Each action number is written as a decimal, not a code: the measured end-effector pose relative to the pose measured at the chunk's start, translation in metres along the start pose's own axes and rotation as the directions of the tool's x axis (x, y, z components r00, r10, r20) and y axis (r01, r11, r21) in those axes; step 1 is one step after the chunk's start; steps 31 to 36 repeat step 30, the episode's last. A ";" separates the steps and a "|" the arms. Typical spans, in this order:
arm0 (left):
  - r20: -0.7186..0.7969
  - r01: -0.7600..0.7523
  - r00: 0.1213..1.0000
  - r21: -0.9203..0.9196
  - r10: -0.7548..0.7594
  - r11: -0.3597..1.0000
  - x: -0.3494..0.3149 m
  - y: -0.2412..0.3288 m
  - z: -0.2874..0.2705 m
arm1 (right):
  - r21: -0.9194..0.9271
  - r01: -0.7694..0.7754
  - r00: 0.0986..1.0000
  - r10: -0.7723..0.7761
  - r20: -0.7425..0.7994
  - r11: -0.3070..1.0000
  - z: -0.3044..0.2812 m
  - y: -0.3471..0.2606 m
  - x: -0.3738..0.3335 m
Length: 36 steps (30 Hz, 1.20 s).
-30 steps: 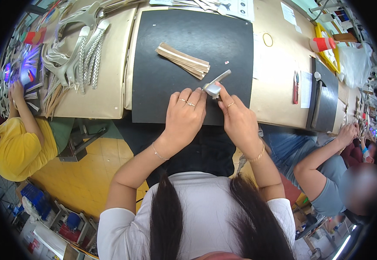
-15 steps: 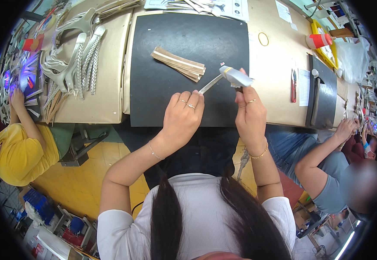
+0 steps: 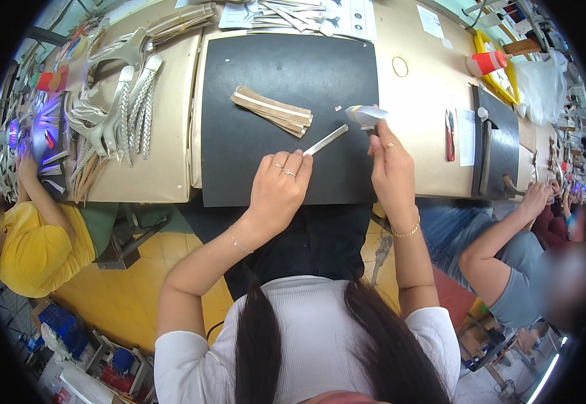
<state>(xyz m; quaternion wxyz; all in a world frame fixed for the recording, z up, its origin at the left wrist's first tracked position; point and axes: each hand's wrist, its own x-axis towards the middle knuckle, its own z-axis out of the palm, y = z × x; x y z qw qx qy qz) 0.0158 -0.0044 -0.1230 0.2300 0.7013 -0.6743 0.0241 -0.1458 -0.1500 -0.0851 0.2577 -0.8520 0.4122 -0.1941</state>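
My left hand (image 3: 278,192) is closed over one end of a narrow pale strip (image 3: 326,139), pressing it down on the black mat (image 3: 259,161). The strip slants up to the right from my fingertips. My right hand (image 3: 394,172) grips a hammer (image 3: 368,116) with a broad silvery head, blurred and raised over the strip's far end; its handle is mostly hidden by my fingers. Farther left on the mat lies a fanned bundle of brown and cream strips (image 3: 273,110), touched by neither hand.
Grey strap pieces and braided straps (image 3: 148,101) lie left of the mat. More strips (image 3: 289,15) rest on a printed sheet behind. To the right are a rubber band (image 3: 400,66), a red-handled tool (image 3: 450,138) and another black mat (image 3: 498,148). Co-workers sit on both sides.
The hammer head has tilted and swung back from the strip, leaving more of the strip in sight. My left hand has shifted slightly left along with the strip. The whole view has moved a little.
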 end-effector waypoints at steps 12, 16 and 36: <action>-0.069 0.069 0.995 -0.090 -0.075 0.994 -0.006 -0.009 0.004 | 0.025 -0.036 0.999 0.036 -0.006 0.999 -0.003 0.009 -0.003; -0.084 0.257 0.945 -0.404 -0.315 0.878 -0.004 -0.012 -0.006 | 0.142 -0.078 0.997 0.080 -0.010 0.987 0.001 0.007 -0.010; 0.239 0.232 0.737 -0.968 -0.632 -0.094 0.005 -0.001 -0.065 | 0.185 -0.222 0.973 0.207 0.099 0.957 0.019 0.012 -0.019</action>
